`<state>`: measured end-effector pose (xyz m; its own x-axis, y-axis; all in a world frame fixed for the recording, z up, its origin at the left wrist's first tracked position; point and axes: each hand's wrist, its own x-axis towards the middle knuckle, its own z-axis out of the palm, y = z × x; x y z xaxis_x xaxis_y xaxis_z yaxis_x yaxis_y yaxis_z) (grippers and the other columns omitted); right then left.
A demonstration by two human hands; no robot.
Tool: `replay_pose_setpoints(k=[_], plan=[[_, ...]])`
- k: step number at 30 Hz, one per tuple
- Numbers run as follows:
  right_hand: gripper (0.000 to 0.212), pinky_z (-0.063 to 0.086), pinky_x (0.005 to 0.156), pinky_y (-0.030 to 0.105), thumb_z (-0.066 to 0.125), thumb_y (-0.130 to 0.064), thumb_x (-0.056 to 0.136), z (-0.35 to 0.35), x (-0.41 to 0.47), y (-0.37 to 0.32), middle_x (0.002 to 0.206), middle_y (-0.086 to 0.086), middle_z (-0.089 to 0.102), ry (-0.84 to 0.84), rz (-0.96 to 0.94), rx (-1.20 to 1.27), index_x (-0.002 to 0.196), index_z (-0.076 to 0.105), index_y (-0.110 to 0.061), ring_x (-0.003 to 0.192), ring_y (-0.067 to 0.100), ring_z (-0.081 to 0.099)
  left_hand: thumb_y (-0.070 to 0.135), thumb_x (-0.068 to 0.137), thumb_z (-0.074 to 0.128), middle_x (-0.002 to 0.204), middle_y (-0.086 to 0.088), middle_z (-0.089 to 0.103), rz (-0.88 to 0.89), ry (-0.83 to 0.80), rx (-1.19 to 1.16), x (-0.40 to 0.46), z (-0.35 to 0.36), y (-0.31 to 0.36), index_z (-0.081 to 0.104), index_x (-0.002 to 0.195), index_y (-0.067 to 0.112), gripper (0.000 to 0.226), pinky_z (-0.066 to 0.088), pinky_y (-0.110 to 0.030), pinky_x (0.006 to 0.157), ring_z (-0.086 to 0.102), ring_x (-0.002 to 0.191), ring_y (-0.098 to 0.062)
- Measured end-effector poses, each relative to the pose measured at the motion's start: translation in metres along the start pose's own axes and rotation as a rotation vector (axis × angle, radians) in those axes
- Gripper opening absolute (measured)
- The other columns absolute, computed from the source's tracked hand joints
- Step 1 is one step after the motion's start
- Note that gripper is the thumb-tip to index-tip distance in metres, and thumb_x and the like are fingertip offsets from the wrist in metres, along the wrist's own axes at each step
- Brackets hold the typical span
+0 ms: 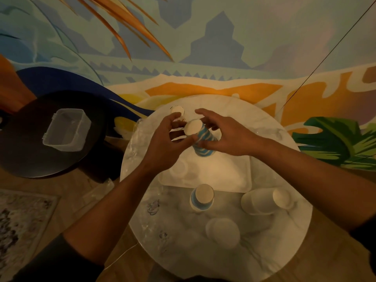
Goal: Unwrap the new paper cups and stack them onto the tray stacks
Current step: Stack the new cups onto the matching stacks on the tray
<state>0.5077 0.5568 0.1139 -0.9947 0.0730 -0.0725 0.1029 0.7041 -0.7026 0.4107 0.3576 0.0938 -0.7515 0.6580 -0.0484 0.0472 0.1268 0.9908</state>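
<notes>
Landmark: white tray (pixel 230 176) at the middle of the round marble table (pixel 284 237).

Hands: both are over the tray's far edge. The right hand (pixel 227 137) has its fingers wrapped around the blue-and-white cup stack (pixel 200 139), which leans toward the left. The left hand (pixel 164 147) curls at the stack's closed top end; whether it pinches a cup or clear wrap there I cannot tell.

Risks (judgement):
- The stack is tilted and held off the tray; if the right hand's grip loosens, cups may slide apart and roll off the table.
- Pulling at the top end with the left hand could drag out several nested cups at once.
- Loose plastic wrap (pixel 140 135) lies left of the tray; a forearm could sweep it off the edge.
- The second blue cup stack (pixel 201 198) stands just in front of the tray, under the forearms, and could be knocked over.

Count:
- Blue-striped stacks: two (one held, one standing).
- Plain white stack (pixel 266 200): one, lying on its side at the tray's near right.
- White cup (pixel 177 110) beyond the tray: one.
- Trays: one.
- Clear plastic box (pixel 67 130): one, on the dark table (pixel 30 155) far left of the tray.
</notes>
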Motion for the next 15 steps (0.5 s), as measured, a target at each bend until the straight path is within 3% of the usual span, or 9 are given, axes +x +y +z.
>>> replay_pose_setpoints(k=[3, 6, 7, 10, 15], plan=[[0.089, 0.039, 0.096, 0.005, 0.080, -0.030, 0.085, 0.001, 0.023, 0.027, 0.144, -0.015, 0.046, 0.036, 0.011, -0.049, 0.157, 0.028, -0.027, 0.116, -0.003, 0.051, 0.022, 0.084, 0.081, 0.130, 0.005, 0.060, -0.075, 0.020, 0.031, -0.008, 0.000, -0.008, 0.041, 0.146, 0.022, 0.074, 0.056, -0.017, 0.080, 0.066, 0.107, -0.004], [0.080, 0.043, 0.109, 0.034, 0.077, -0.029, 0.086, 0.009, 0.045, 0.062, 0.152, 0.002, 0.047, 0.055, 0.053, -0.143, 0.154, 0.035, -0.022, 0.129, 0.018, 0.052, 0.025, 0.083, 0.082, 0.130, 0.011, 0.060, -0.050, -0.220, 0.177, -0.026, -0.003, -0.022, 0.046, 0.143, 0.025, 0.070, 0.057, -0.023, 0.089, 0.062, 0.115, -0.001], [0.078, 0.043, 0.109, 0.038, 0.077, -0.030, 0.087, 0.012, 0.050, 0.071, 0.150, 0.004, 0.047, 0.053, 0.079, -0.174, 0.153, 0.037, -0.021, 0.129, 0.021, 0.052, 0.027, 0.081, 0.084, 0.131, 0.013, 0.060, -0.037, -0.316, 0.218, -0.033, -0.004, -0.027, 0.049, 0.142, 0.025, 0.070, 0.056, -0.027, 0.094, 0.060, 0.118, -0.001], [0.075, 0.045, 0.103, 0.038, 0.077, -0.033, 0.086, 0.025, 0.059, 0.090, 0.146, 0.004, 0.052, 0.038, 0.159, -0.239, 0.149, 0.039, -0.020, 0.125, 0.025, 0.055, 0.034, 0.073, 0.090, 0.139, 0.020, 0.053, -0.037, -0.516, 0.323, -0.052, 0.000, -0.045, 0.049, 0.144, 0.031, 0.082, 0.050, -0.026, 0.104, 0.052, 0.127, 0.001], [0.071, 0.047, 0.094, 0.040, 0.077, -0.036, 0.086, 0.047, 0.064, 0.112, 0.131, 0.010, 0.063, -0.004, 0.234, -0.332, 0.145, 0.042, -0.017, 0.116, 0.032, 0.061, 0.039, 0.068, 0.093, 0.140, 0.022, 0.050, 0.011, -0.655, 0.454, -0.065, 0.012, -0.072, 0.050, 0.142, 0.036, 0.085, 0.046, -0.020, 0.102, 0.050, 0.128, -0.002]])
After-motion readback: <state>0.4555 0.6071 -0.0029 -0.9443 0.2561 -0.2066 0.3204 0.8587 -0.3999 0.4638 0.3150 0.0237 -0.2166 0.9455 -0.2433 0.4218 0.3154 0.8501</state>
